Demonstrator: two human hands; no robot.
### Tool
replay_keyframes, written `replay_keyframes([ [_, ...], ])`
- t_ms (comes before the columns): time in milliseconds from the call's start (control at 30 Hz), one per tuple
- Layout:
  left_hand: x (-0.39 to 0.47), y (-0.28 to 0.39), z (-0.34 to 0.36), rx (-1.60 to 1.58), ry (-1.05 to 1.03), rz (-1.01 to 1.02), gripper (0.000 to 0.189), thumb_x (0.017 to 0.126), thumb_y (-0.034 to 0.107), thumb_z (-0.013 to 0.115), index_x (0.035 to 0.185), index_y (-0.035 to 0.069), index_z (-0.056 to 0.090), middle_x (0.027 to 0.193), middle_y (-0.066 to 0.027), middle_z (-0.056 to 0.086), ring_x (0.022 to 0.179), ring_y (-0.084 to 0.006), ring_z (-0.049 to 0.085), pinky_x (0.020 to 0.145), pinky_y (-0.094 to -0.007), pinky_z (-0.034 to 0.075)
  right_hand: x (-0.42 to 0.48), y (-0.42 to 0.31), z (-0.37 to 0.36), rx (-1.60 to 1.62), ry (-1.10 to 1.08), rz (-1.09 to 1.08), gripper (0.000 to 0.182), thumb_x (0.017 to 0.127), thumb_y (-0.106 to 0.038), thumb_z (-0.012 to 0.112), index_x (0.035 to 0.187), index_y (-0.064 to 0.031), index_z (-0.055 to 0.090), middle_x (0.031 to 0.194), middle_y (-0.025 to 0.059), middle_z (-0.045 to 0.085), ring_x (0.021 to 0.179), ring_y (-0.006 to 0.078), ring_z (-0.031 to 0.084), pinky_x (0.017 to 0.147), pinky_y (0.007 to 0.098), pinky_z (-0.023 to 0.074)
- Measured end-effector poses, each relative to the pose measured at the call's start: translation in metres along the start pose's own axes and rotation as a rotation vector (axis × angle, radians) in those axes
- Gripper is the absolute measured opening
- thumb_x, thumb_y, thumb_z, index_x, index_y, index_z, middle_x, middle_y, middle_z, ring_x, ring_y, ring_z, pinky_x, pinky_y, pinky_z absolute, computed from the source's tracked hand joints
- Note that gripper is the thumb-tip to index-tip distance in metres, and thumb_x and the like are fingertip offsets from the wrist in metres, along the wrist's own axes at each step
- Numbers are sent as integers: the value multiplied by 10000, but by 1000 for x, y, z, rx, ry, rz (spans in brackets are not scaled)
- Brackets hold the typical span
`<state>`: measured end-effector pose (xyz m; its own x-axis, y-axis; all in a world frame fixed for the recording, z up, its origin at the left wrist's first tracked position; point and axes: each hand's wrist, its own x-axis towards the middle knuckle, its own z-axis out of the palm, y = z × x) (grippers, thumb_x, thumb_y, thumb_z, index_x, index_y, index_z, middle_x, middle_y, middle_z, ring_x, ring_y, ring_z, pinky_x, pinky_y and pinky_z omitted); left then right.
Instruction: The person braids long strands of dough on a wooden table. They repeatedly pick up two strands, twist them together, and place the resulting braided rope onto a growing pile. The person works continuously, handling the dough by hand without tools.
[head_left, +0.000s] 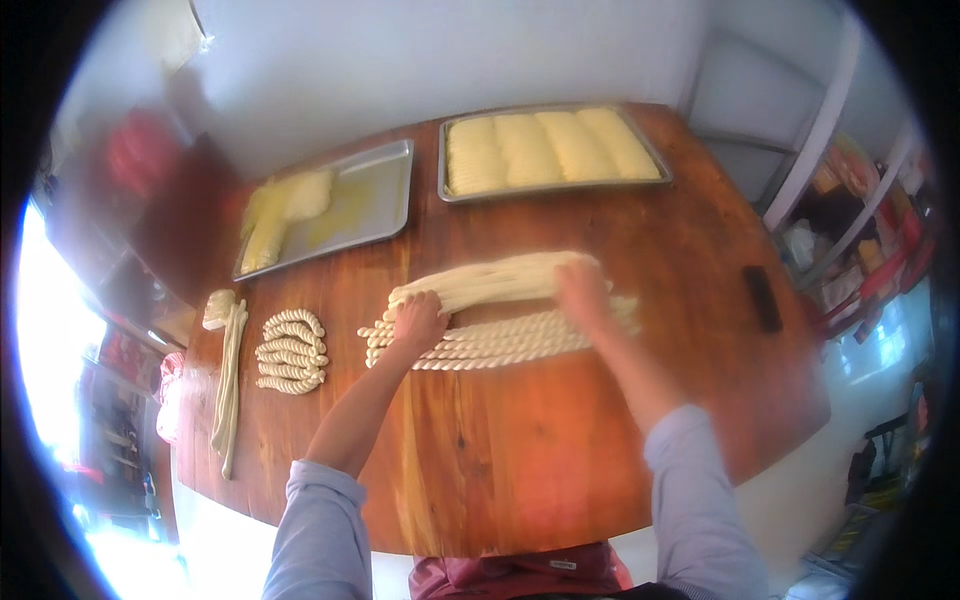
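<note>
Pale dough strands (495, 281) lie side by side in a long bundle across the wooden table. My left hand (420, 321) has its fingers curled over dough at the left end of the bundle. At the right end is my right hand (583, 291), blurred, its fingers touching the dough; its grip is unclear. Just nearer to me, several twisted dough ropes (502, 341) lie in parallel rows, partly under both forearms. Short twisted dough pieces (291, 352) sit in a stack of rows to the left. Beyond them lie long untwisted strands (229, 390) beside a small dough lump (219, 309).
At the back left, a metal tray (367, 202) holds oily dough (289, 206). Another metal tray (555, 187), filled with dough rows (547, 150), stands at the back right. A dark rectangular object (762, 298) lies near the right edge of the wooden table (517, 450).
</note>
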<state>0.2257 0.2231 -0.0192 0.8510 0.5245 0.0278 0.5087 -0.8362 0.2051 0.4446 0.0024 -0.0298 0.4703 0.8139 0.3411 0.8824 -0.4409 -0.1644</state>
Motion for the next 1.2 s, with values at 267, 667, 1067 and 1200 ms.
replay_keyframes([
  [267,-39,165,-193,-1564,-253,418,422,952,136,524,1345,22,424,915,-43,604,827,-111,564,733,-267,477,-1,48,36,851,135,186,302,814,-218,679,1052,-33,651,1081,163,612,1055,317,561,929,439,425],
  [667,-340,-76,-30,-438,-321,-194,245,810,208,698,1008,64,681,822,-146,666,750,-299,642,668,-379,489,-313,-98,-112,129,-98,-153,457,830,-198,582,1226,23,530,1267,196,511,1216,365,452,1031,548,297],
  [1067,-311,-45,-20,-98,1,-377,261,848,145,572,1091,58,607,971,-137,639,883,-292,607,776,-395,483,-212,-104,-32,-53,-6,13,616,908,-380,494,1324,69,426,1402,217,408,1333,348,329,1121,516,182],
  [1200,-273,143,40,-136,236,488,412,778,178,652,1160,56,559,1260,-187,526,1168,-346,504,952,-439,445,-316,-137,-95,35,-136,-5,570,834,-250,596,1279,79,460,1359,257,421,1303,444,320,1097,548,213],
])
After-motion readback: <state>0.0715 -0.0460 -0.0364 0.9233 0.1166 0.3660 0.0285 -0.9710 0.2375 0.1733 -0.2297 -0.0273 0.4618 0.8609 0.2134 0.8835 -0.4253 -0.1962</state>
